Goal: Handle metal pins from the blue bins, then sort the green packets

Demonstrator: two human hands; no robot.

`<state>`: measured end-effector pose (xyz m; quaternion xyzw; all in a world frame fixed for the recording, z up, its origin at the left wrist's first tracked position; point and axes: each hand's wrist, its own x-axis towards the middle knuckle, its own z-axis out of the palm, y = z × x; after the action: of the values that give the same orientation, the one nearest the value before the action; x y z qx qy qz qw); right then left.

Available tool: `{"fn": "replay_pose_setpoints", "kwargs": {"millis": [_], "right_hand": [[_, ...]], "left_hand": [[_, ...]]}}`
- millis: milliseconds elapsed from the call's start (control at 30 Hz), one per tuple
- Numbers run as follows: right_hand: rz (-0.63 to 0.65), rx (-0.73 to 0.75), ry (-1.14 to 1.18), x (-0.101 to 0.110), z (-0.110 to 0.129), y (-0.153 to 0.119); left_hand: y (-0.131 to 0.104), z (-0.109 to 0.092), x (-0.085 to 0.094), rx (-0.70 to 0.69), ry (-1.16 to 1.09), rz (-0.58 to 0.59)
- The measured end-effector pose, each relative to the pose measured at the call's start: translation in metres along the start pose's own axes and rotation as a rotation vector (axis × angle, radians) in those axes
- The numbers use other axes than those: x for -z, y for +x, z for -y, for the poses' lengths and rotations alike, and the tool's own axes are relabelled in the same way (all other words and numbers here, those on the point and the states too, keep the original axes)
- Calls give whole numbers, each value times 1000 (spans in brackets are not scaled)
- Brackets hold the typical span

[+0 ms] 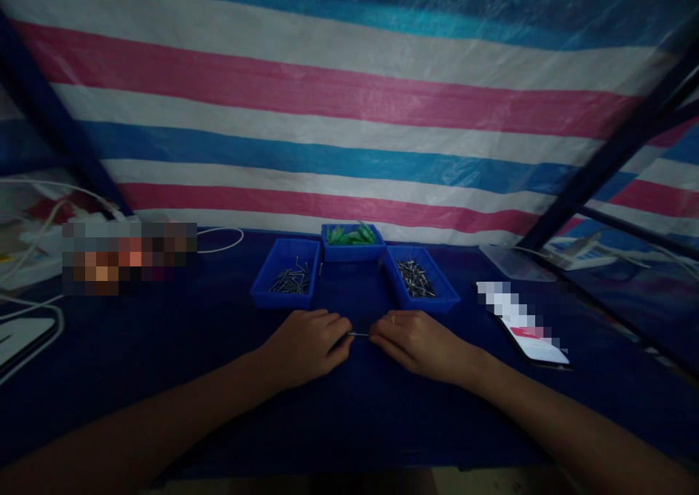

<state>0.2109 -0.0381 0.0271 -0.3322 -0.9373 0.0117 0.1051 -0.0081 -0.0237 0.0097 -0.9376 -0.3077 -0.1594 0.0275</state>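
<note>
My left hand (309, 343) and my right hand (418, 341) face each other just above the blue table, fingers closed in a pinch. Between their fingertips stretches a thin metal screw (359, 334), gripped at both ends; its ends are hidden in the fingers. Beyond my left hand is a blue tray (261, 280) holding long thin screws (292, 282). A second blue tray (445, 282), past my right hand, contains short metal pieces (416, 279). At the back, a third blue tray (354, 253) holds green pieces (352, 234), too small to name.
A lit phone (532, 335) lies to the right of my right hand. White cables (223, 240) and blurred items are at the left, with another device (25, 338) near the edge. A striped plastic sheet (349, 102) hangs behind, between blue frame posts (606, 156).
</note>
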Motion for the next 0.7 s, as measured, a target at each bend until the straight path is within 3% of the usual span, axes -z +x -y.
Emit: {"fn": "replay_pose_setpoints", "kwargs": {"millis": [700], "right_hand": [[72,-44,26,0,-1,-3]], "left_hand": [[-1,-2,5,-73,19,16]]}}
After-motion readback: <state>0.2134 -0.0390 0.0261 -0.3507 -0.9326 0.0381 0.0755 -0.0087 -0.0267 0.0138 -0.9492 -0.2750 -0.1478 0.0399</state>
